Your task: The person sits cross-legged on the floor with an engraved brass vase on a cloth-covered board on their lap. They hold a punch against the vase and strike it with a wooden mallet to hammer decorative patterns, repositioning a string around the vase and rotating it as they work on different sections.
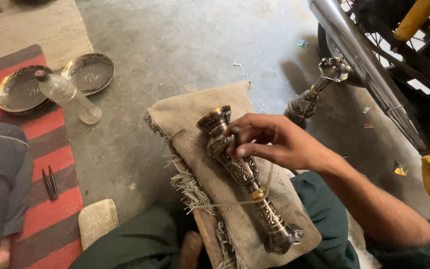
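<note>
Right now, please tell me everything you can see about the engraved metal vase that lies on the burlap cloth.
The engraved metal vase is slender, dark with brass-coloured bands and fine carved patterns. It has a flared mouth, a narrow stem and a wider foot. It lies on its side on the frayed burlap cloth, mouth away from the person. The right hand rests on its upper part, holding a thin dark tool against it.

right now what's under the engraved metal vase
The engraved metal vase lies on a frayed burlap cloth, steadied by the right hand. What the cloth covers is mostly hidden.
</note>
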